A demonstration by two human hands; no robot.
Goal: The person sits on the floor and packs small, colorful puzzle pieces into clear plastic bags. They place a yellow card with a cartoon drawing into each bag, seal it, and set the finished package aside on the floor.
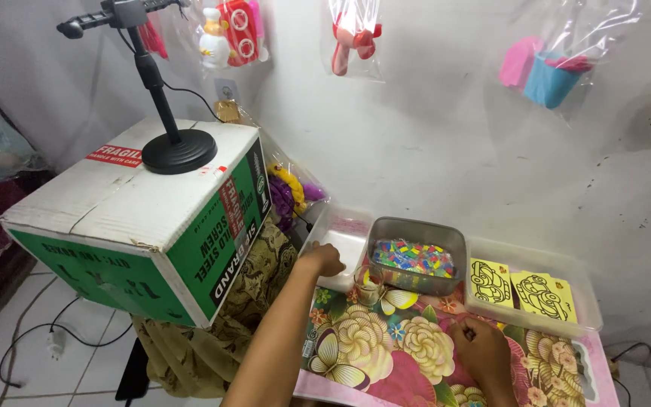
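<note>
My left hand (325,258) rests curled on the rim of the white tray (340,245), seemingly to steady it. Just right stands the metal tin of coloured bits (414,256). My right hand (482,348) is fisted on the floral tabletop (386,354); whether it pinches anything I cannot tell.

view: head camera, the only one
position: above and behind the hands, close over the table (386,377)
facing: down and forward, toward the wall (431,120)
tilt: turned somewhat left, taking in the box (114,218) and floor (9,362)
shared: nothing; single view
</note>
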